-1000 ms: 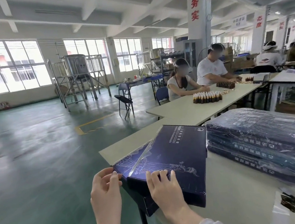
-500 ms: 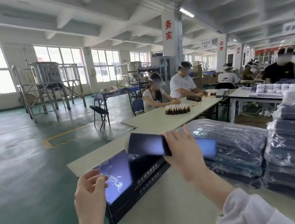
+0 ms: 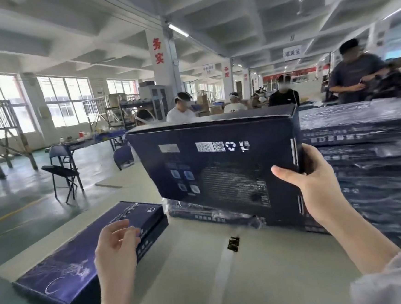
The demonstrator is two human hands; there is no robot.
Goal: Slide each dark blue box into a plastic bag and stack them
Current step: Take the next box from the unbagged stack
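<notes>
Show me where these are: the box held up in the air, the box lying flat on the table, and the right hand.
Lifted box (image 3: 219, 164), head view, printed back face.
Flat box (image 3: 83, 257), head view, top face.
Right hand (image 3: 317, 185), head view, back of hand.

Bkgd: seated workers (image 3: 180, 110) at far tables, folding chair (image 3: 63, 171) on green floor, pillar (image 3: 163, 58) w/ red characters, small dark clip (image 3: 233, 243) on tabletop (image 3: 264, 278).
</notes>
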